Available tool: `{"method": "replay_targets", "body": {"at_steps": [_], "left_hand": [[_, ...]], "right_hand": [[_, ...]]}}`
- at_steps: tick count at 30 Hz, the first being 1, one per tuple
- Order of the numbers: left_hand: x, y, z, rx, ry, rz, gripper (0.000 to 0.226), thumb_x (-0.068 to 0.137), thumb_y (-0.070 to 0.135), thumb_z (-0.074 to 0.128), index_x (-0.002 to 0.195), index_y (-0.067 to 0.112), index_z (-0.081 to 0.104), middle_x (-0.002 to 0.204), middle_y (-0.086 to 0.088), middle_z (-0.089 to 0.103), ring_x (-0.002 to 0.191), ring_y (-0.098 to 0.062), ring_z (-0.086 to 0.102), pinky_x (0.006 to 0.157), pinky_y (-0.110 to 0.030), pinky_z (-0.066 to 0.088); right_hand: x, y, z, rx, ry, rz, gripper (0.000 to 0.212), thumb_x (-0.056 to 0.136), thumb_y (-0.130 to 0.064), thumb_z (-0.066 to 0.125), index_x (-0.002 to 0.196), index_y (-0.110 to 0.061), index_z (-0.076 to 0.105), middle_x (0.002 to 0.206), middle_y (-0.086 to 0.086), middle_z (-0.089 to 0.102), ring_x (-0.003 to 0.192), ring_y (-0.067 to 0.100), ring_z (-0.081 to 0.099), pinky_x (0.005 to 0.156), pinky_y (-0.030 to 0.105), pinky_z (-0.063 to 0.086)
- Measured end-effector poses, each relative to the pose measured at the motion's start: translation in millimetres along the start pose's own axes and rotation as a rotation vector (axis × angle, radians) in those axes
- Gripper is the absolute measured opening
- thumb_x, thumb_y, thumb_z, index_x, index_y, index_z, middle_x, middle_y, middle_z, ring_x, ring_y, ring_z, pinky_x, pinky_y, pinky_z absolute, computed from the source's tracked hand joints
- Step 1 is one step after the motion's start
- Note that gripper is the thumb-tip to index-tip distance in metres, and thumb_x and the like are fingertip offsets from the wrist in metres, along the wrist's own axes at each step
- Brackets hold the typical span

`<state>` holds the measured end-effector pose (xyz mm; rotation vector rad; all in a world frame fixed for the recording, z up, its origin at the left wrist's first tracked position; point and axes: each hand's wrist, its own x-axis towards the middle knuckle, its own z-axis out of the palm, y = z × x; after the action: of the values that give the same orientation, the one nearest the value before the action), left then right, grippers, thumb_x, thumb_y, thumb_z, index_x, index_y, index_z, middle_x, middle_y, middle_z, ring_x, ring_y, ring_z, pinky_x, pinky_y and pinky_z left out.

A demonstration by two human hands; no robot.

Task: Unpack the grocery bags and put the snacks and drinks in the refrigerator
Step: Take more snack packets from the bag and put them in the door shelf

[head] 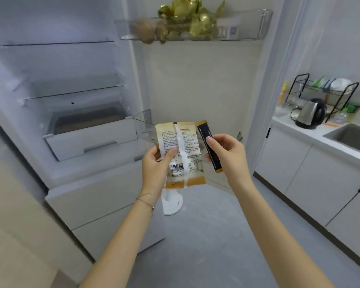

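My left hand point(157, 163) grips a cream and tan snack packet point(185, 146), its printed back with a barcode facing me. A slim black stick packet with gold ends point(206, 142) is pinched in my right hand point(227, 152), just right of the first packet. Both are held in front of the open refrigerator point(75, 96), whose glass shelves look bare and whose lower drawer point(92, 140) is pulled out. The open door's upper shelf point(237, 28) holds gold-wrapped snacks point(187, 19) and brownish items.
A lower clear door bin point(143, 125) sits behind the packets. A white round stand base point(173, 202) is on the grey floor. To the right run a counter with a kettle point(310, 115), a dish rack point(330, 88), a sink point(351, 138) and white cabinets.
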<state>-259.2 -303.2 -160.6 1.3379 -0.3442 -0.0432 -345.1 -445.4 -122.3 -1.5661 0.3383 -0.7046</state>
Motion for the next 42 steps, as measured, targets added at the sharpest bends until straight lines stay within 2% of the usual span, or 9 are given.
{"method": "replay_targets", "body": {"at_steps": [4, 10, 14, 19, 23, 25, 33, 38, 42], "left_hand": [[44, 21, -8, -0.037, 0.052, 0.054, 0.015, 0.088, 0.010, 0.067, 0.103, 0.014, 0.067, 0.102, 0.000, 0.074, 0.088, -0.014, 0.072, 0.065, -0.024, 0.058], [108, 45, -15, 0.042, 0.095, 0.196, 0.011, 0.085, 0.011, 0.071, 0.096, 0.007, 0.070, 0.088, 0.000, 0.075, 0.080, -0.014, 0.073, 0.061, -0.023, 0.056], [148, 50, -16, 0.024, 0.023, 0.241, 0.011, 0.085, 0.012, 0.071, 0.095, 0.012, 0.071, 0.089, 0.000, 0.076, 0.084, -0.016, 0.073, 0.066, -0.025, 0.058], [200, 52, -15, 0.087, -0.112, 0.292, 0.007, 0.085, 0.011, 0.070, 0.090, 0.017, 0.071, 0.083, 0.009, 0.075, 0.077, -0.011, 0.072, 0.062, -0.022, 0.056], [244, 50, -21, 0.213, -0.294, 0.311, 0.007, 0.084, 0.010, 0.072, 0.087, 0.016, 0.072, 0.083, 0.004, 0.075, 0.073, -0.014, 0.071, 0.061, -0.028, 0.057], [262, 48, -25, 0.331, -0.427, 0.328, 0.007, 0.085, 0.009, 0.071, 0.084, 0.017, 0.072, 0.080, 0.006, 0.075, 0.069, -0.011, 0.070, 0.056, -0.025, 0.056], [308, 17, -32, 0.781, -0.944, 0.210, 0.009, 0.081, 0.019, 0.077, 0.087, 0.012, 0.074, 0.080, 0.000, 0.075, 0.070, -0.014, 0.071, 0.057, -0.022, 0.052], [316, 5, -34, 0.834, -1.149, 0.115, 0.008, 0.081, 0.024, 0.077, 0.085, 0.017, 0.074, 0.081, 0.006, 0.075, 0.072, -0.008, 0.071, 0.060, -0.017, 0.051], [321, 6, -30, 0.850, -1.259, 0.081, 0.009, 0.083, 0.025, 0.075, 0.091, 0.020, 0.075, 0.086, 0.006, 0.076, 0.078, -0.011, 0.072, 0.067, -0.022, 0.055]], "right_hand": [[37, -14, 15, -0.048, -0.021, -0.093, 0.007, 0.090, -0.022, 0.066, 0.091, -0.017, 0.070, 0.075, 0.006, 0.071, 0.063, 0.016, 0.065, 0.058, 0.035, 0.053], [86, -23, 36, -0.047, -0.052, -0.107, 0.008, 0.092, -0.019, 0.063, 0.087, -0.025, 0.067, 0.075, 0.003, 0.069, 0.064, 0.013, 0.064, 0.050, 0.017, 0.046], [112, -17, 48, -0.058, -0.031, -0.101, 0.013, 0.094, -0.016, 0.059, 0.088, -0.024, 0.066, 0.079, 0.007, 0.069, 0.065, 0.014, 0.063, 0.047, 0.013, 0.042], [142, -8, 57, -0.172, 0.030, -0.132, 0.013, 0.093, -0.016, 0.059, 0.094, -0.022, 0.070, 0.074, -0.003, 0.067, 0.062, 0.007, 0.058, 0.048, 0.013, 0.038], [159, 5, 59, -0.360, 0.089, -0.130, 0.012, 0.091, -0.015, 0.062, 0.096, -0.024, 0.068, 0.082, -0.012, 0.067, 0.065, -0.007, 0.058, 0.050, 0.007, 0.037], [164, 10, 60, -0.437, 0.068, -0.070, 0.011, 0.090, -0.015, 0.064, 0.096, -0.024, 0.066, 0.084, -0.010, 0.066, 0.062, -0.009, 0.057, 0.048, 0.005, 0.037], [159, 21, 58, -0.894, -0.139, 0.158, 0.009, 0.088, -0.021, 0.067, 0.083, -0.029, 0.068, 0.085, -0.009, 0.068, 0.081, 0.014, 0.063, 0.072, 0.025, 0.047], [158, 22, 62, -0.963, -0.217, 0.256, 0.005, 0.087, -0.021, 0.068, 0.087, -0.024, 0.072, 0.085, -0.011, 0.067, 0.076, 0.002, 0.059, 0.065, 0.014, 0.042], [156, 22, 72, -0.949, -0.295, 0.315, 0.012, 0.086, -0.022, 0.069, 0.096, -0.022, 0.075, 0.091, -0.010, 0.071, 0.085, 0.006, 0.064, 0.068, 0.012, 0.043]]}}
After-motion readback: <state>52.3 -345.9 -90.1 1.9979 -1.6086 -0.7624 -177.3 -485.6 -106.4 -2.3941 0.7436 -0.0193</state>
